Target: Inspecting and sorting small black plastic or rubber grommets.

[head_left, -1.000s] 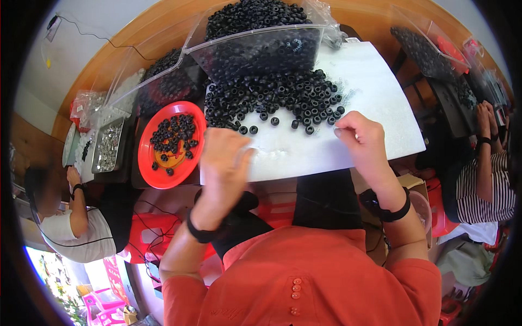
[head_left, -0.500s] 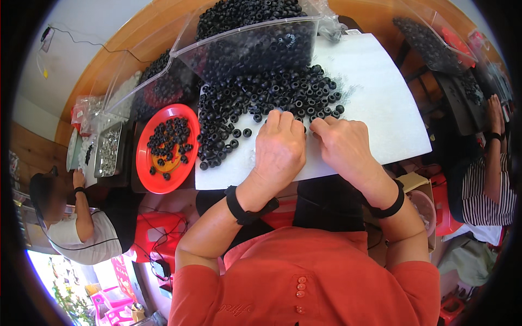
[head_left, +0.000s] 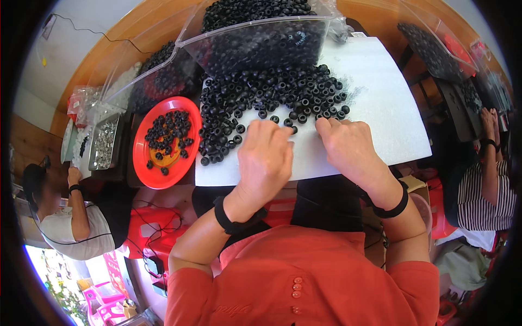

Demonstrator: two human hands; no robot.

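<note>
Head view: left hand [head_left: 266, 157] and right hand [head_left: 348, 144] rest palm-down, fingers loosely curled, on the white sheet [head_left: 391, 114] at the edge of the black rings [head_left: 272, 98] — whether either pinches one, cannot tell. Rings look small, light, stiff, likely to roll — pinch each by its rim.

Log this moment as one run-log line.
left hand: on black rings | right hand: at pile edge | white sheet | red plate: some rings

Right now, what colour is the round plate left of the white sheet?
Red; the round plastic plate holds small black rings, seen clearly in the head view.
</note>
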